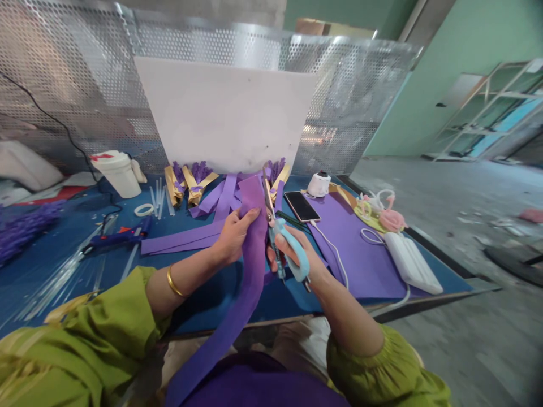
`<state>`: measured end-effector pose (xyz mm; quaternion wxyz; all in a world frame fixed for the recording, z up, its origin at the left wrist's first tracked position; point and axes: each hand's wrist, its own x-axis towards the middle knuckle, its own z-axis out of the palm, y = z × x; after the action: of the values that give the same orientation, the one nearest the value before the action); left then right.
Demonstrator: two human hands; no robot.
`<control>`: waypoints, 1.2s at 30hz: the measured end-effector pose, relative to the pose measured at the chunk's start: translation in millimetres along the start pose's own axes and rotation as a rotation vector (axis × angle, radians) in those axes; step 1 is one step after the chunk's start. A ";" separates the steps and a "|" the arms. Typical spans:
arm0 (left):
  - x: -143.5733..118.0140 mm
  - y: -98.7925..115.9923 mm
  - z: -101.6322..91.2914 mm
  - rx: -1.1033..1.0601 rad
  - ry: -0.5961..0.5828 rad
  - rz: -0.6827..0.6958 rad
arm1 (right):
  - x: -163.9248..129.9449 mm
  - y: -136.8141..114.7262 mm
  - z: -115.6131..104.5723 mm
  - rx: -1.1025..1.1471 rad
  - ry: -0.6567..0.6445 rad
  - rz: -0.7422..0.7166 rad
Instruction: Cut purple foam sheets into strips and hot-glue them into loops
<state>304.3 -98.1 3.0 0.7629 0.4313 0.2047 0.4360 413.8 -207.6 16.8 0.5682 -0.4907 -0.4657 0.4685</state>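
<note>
My left hand (235, 233) pinches a long purple strip (253, 271) between thumb and fingers. The strip stands up past my thumb and its lower end hangs down over my lap. In my right hand (299, 251) is a pair of scissors (292, 249) with light blue handles. Their blades point up and away from me, along the right edge of the strip. Whether the blades touch the strip I cannot tell. More purple strips (182, 239) lie on the table just beyond and left of my left hand.
On the blue table (169, 308) lie a glue gun (121, 237), clear glue sticks (159, 198), a phone (302, 206), a purple sheet (360, 254) and a white power strip (412, 263). Small gold-wrapped purple bunches (197, 183) stand before a white board (229, 118). A white cup (119, 174) is at left.
</note>
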 end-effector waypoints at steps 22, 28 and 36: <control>5.2 23.3 -1.8 -0.094 -0.030 -0.174 | -1.9 17.8 -10.0 0.202 -0.214 -0.022; 9.0 15.5 0.0 -0.118 -0.036 -0.081 | -0.6 18.1 -2.2 0.140 -0.162 -0.012; 13.3 9.1 -6.7 -0.121 -0.028 -0.066 | 0.5 17.6 4.2 0.156 -0.100 -0.003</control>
<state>302.4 -81.4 7.8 0.8042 0.3834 0.1814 0.4163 408.4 -205.2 -0.2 0.5815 -0.4200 -0.4563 0.5265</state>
